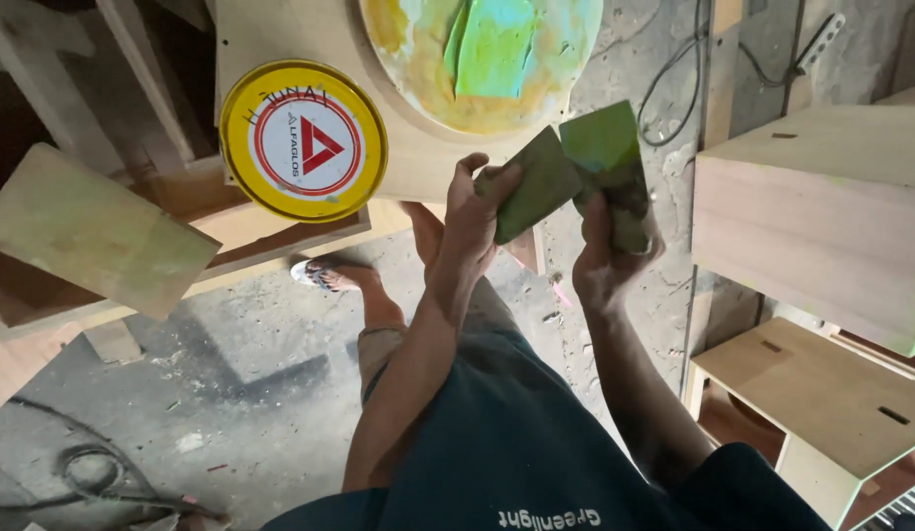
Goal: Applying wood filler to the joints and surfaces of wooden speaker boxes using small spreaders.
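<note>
Above the dusty floor [231,393], both hands are up in front of the body. The left hand [474,221] grips a dark green card [536,187] by its lower corner, thumb on top. The right hand [603,261] clutches a second card [615,172], brighter green up top and grimy lower down. The two cards touch at their inner edges, tilted like an open book. Just beyond them lies a round board [418,59] smeared with yellow, orange and green, a green slab [492,44] resting on it. To the left sits a yellow tin lid [302,141] with a red ring, on a pale wood panel [261,29]. Further left, a greenish plank [89,231] lies at an angle. On the right stand pale wooden boxes [812,206]. A sandalled foot [325,273] shows below the lid. The cards may be plastic scrapers, though that is hard to tell.
</note>
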